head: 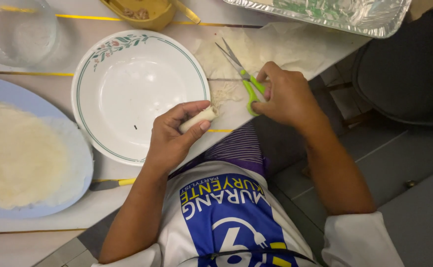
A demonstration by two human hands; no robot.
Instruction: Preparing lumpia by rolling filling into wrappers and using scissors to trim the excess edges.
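White counter (236,106) is carrying a plate (127,94); beside it, left hand (172,136) is pinching a roll (198,119), right hand (285,96) is gripping scissors (243,79); snipping squarely looks best.

Two plates (140,94) (33,153), one scissors (243,79), one foil tray (325,15), one yellow bowl (142,12), one glass bowl (19,29), one rolled wrapper (196,118), two hands (172,138) (285,96).

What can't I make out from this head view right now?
- Right hand: its fingers cover the green scissors' handles, so the grip is unclear.
- Yellow bowl: cut off by the top edge, contents blurred.
- Foil tray: cut off at the top.
- Rolled wrapper: the left hand hides its far end.
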